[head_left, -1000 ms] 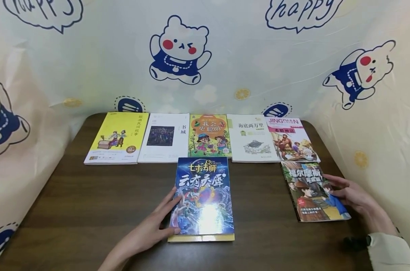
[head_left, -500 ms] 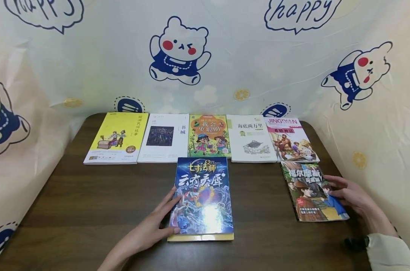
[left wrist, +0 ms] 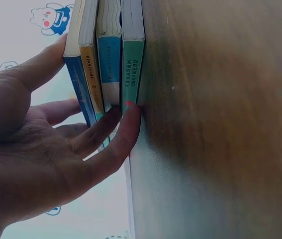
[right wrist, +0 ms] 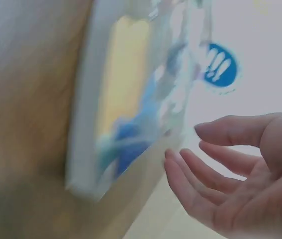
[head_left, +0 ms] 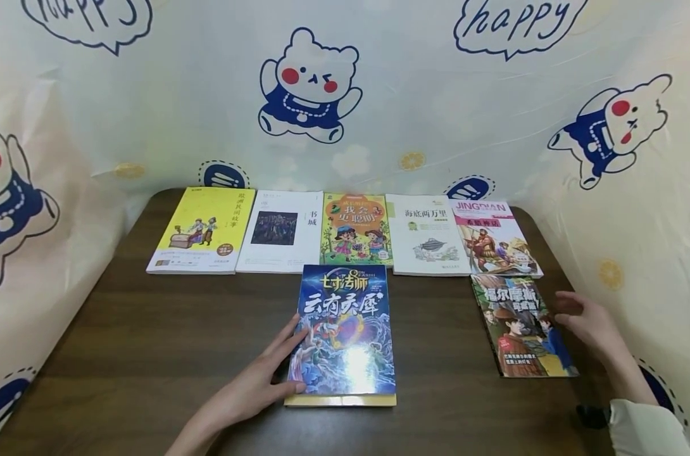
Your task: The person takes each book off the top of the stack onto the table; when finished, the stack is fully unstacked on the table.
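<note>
A stack of several books stands at the table's near middle, topped by a blue fantasy-cover book (head_left: 345,329). My left hand (head_left: 259,377) touches its left side, thumb by the lower corner. In the left wrist view the fingers (left wrist: 126,132) lie along the spines, the lowest being a green book (left wrist: 132,74). On the right a dark comic-style book (head_left: 521,335) lies flat, slightly turned. My right hand (head_left: 592,326) is just off its right edge, holding nothing. Seen from the right wrist, the fingers (right wrist: 195,194) are loosely bent and apart from that blurred book.
Along the table's back lie a yellow book (head_left: 199,231), a white book (head_left: 279,253), a green-and-orange children's book (head_left: 356,228), a white book with a ship (head_left: 430,234) and a pink-topped book (head_left: 495,240). A printed cloth (head_left: 208,95) hangs behind the brown table (head_left: 151,354).
My right hand has let go of the dark book's right edge and drawn slightly away to the right. That book has turned a little. The left hand stays at the stack.
</note>
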A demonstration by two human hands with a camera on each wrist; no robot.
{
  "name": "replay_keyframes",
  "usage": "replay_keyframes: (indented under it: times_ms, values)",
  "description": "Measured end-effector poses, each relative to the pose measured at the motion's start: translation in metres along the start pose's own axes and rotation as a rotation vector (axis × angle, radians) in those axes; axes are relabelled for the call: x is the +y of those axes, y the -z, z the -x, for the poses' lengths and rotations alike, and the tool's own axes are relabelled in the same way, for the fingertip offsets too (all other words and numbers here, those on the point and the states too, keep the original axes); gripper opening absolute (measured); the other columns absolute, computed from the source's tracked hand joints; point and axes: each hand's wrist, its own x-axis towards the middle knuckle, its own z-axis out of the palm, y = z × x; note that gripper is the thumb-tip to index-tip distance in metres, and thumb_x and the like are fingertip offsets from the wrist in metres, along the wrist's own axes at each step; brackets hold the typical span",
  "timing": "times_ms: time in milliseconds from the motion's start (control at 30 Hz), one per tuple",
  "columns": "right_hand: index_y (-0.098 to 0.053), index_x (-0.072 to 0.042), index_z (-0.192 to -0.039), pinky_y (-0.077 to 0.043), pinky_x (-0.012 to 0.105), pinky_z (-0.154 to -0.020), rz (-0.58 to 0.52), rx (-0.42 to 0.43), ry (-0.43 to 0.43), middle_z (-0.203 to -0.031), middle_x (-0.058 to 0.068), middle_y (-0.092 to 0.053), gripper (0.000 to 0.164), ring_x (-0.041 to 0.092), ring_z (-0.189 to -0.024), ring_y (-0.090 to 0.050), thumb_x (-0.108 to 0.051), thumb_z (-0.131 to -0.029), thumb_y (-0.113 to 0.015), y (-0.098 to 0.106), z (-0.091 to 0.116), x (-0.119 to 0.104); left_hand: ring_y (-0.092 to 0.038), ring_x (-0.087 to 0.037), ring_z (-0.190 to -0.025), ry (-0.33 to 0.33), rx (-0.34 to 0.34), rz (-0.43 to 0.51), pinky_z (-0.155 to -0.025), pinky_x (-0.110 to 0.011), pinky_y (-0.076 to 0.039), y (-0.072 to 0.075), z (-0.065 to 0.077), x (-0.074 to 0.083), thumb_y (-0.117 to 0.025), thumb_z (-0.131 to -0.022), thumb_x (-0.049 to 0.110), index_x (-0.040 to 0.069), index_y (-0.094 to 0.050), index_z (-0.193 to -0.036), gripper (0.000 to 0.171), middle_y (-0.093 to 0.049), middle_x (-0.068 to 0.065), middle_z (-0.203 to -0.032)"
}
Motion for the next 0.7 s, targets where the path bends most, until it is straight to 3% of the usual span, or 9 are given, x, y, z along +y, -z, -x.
replay_keyframes:
  times_ms: [67,200,300,433,600,700]
  values:
    - [-0.046,0.014,-0.131,-0.049,0.041,-0.065,0.067,0.094,0.066,-0.115,0.037,-0.055,0.049,0.046,-0.095,-0.058,-0.005,-0.089,-0.063,-0.003,0.004,-0.014,-0.012,-0.043,-0.143,0.010,0.001,0.007,-0.104,-0.064,-0.028,0.001,0.001,0.001,-0.066,-0.090,0.036,0.021,-0.022,-0.155,0.080,0.000,-0.004,-0.162]
    - [-0.048,0.010,-0.132,-0.051,0.050,-0.069,0.056,0.155,0.133,-0.119,0.035,-0.055,0.048,0.049,-0.099,-0.058,-0.006,-0.089,-0.064,-0.014,0.013,-0.045,-0.012,-0.042,-0.143,0.014,-0.001,0.004,-0.104,-0.064,-0.028,0.002,0.001,0.001,-0.066,-0.090,0.037,0.022,-0.021,-0.155,0.080,0.001,-0.003,-0.162]
    - [-0.048,0.005,-0.136,-0.055,0.042,-0.067,-0.023,0.151,0.163,-0.124,0.033,-0.054,0.048,0.047,-0.100,-0.060,-0.008,-0.092,-0.063,-0.026,0.025,-0.074,-0.011,-0.042,-0.143,0.002,-0.005,-0.003,-0.104,-0.064,-0.028,0.003,0.001,0.001,-0.066,-0.090,0.037,0.021,-0.021,-0.155,0.080,0.001,-0.003,-0.162]
    - [-0.049,-0.002,-0.138,-0.054,0.026,-0.064,-0.153,0.107,0.244,-0.126,0.026,-0.056,0.047,0.040,-0.102,-0.062,-0.013,-0.095,-0.063,-0.050,0.039,-0.119,-0.011,-0.041,-0.143,-0.009,0.002,-0.008,-0.104,-0.063,-0.029,0.004,0.002,0.001,-0.066,-0.090,0.035,0.020,-0.021,-0.155,0.080,0.001,-0.004,-0.162]
    - [-0.049,-0.005,-0.138,-0.055,0.034,-0.078,-0.231,-0.003,0.388,-0.125,0.021,-0.059,0.050,0.033,-0.100,-0.064,-0.013,-0.092,-0.066,-0.093,0.050,-0.168,-0.009,-0.040,-0.144,0.009,-0.001,-0.001,-0.105,-0.063,-0.028,0.002,0.002,0.001,-0.067,-0.090,0.033,0.021,-0.021,-0.155,0.080,0.001,-0.002,-0.162]
    - [-0.039,-0.010,-0.146,-0.053,0.040,-0.085,-0.263,-0.112,0.375,-0.134,0.021,-0.053,0.062,0.031,-0.104,-0.063,-0.024,-0.092,-0.066,-0.116,0.055,-0.190,-0.009,-0.040,-0.144,0.031,-0.009,0.004,-0.105,-0.063,-0.027,0.001,0.000,0.002,-0.068,-0.090,0.033,0.021,-0.022,-0.155,0.080,0.002,-0.001,-0.162]
